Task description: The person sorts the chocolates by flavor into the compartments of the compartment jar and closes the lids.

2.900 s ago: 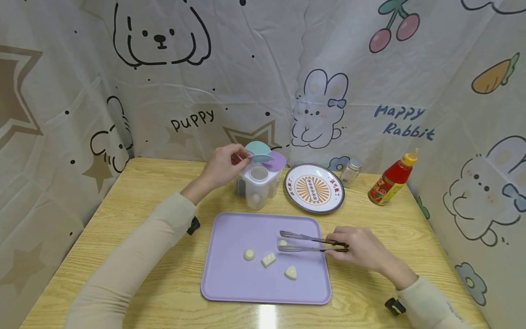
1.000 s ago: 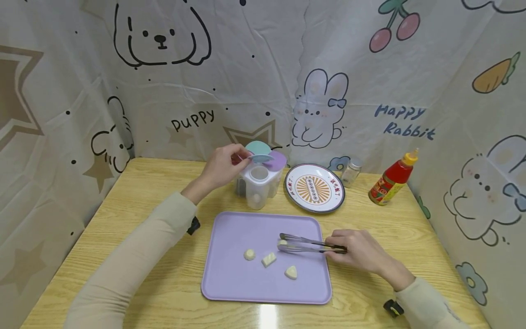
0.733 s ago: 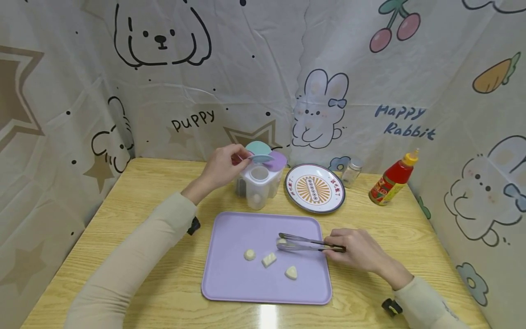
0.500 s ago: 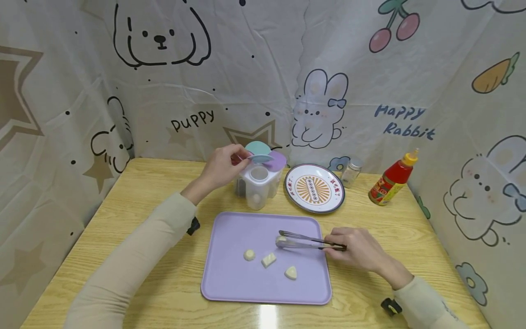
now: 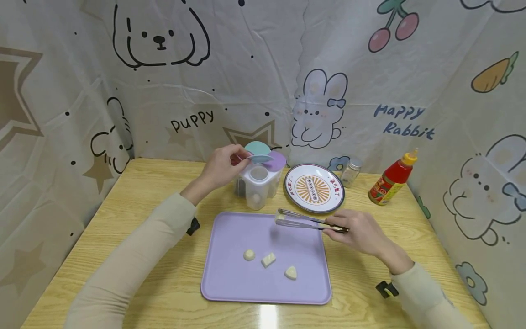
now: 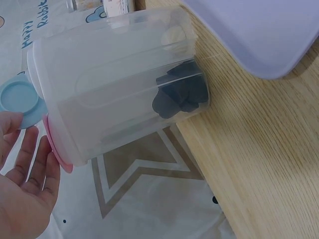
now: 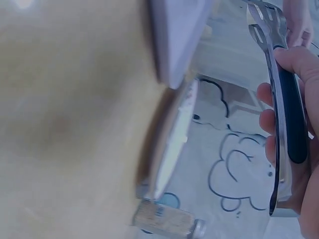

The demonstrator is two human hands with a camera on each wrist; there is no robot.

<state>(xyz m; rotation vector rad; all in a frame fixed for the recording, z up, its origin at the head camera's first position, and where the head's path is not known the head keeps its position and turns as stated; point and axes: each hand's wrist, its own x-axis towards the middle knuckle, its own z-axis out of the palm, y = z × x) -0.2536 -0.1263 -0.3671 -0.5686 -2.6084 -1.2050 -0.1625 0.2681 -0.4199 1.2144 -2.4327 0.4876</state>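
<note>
My left hand (image 5: 225, 162) pinches the raised teal lid (image 5: 258, 148) of a translucent divided storage container (image 5: 257, 189). Below that lid the front compartment's round mouth is uncovered, and a pale piece lies at its bottom. My right hand (image 5: 356, 230) grips metal tongs (image 5: 300, 224) with dark handles, raised over the far right of the lilac tray (image 5: 230, 284). Between the tong tips sits a small pale piece (image 7: 250, 18), mostly covered by them. Lying on the tray are a round piece (image 5: 249, 255), a rectangular piece (image 5: 269, 260) and a triangular piece (image 5: 291, 273), all cream-coloured.
Behind the tray stands a white patterned plate (image 5: 314, 188), close to the container. Farther right are a small glass shaker (image 5: 351, 172) and a red sauce bottle (image 5: 390, 179). Dark pieces (image 6: 182, 92) fill the bottom of another compartment. A printed cloth hangs behind the table.
The tongs close on the pale piece at the tray's right, then rise with it toward the back of the tray. My left hand stays at the teal lid.
</note>
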